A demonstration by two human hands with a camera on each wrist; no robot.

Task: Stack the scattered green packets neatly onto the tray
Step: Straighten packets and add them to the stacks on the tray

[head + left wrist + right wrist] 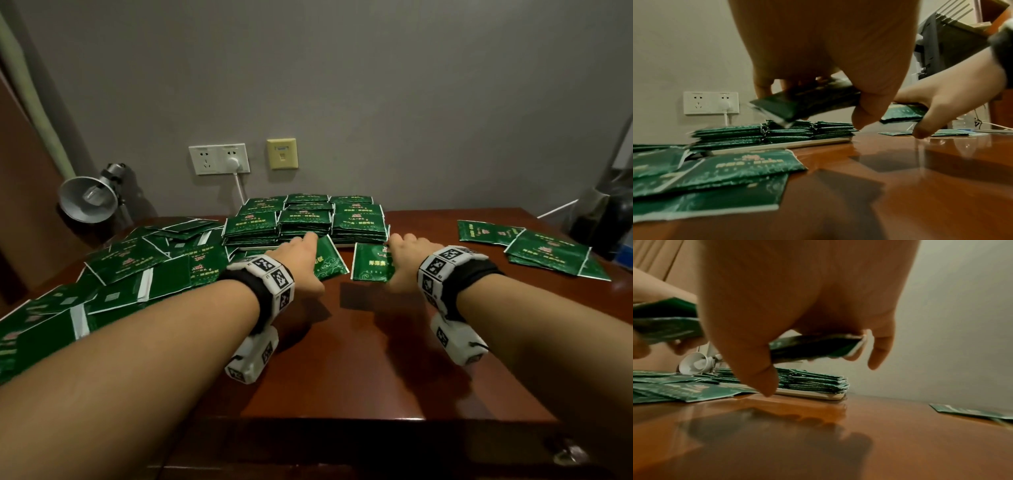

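Note:
A white tray (346, 245) at the back of the brown table carries several neat stacks of green packets (305, 221). My left hand (301, 262) hovers just in front of the tray and grips a green packet (327, 262), seen tilted in the left wrist view (807, 102). My right hand (407, 255) is beside it and grips another green packet (371, 263), also visible from below (813, 345). Both packets are lifted off the table. Loose green packets (113, 274) cover the table's left side, and a few more packets (541, 250) lie at the right.
A metal desk lamp (90, 197) stands at the back left. A wall socket (219, 158) with a white plug and cord sits behind the tray. Dark items (606, 219) crowd the back right corner. Bare tabletop (359, 359) lies beneath my wrists.

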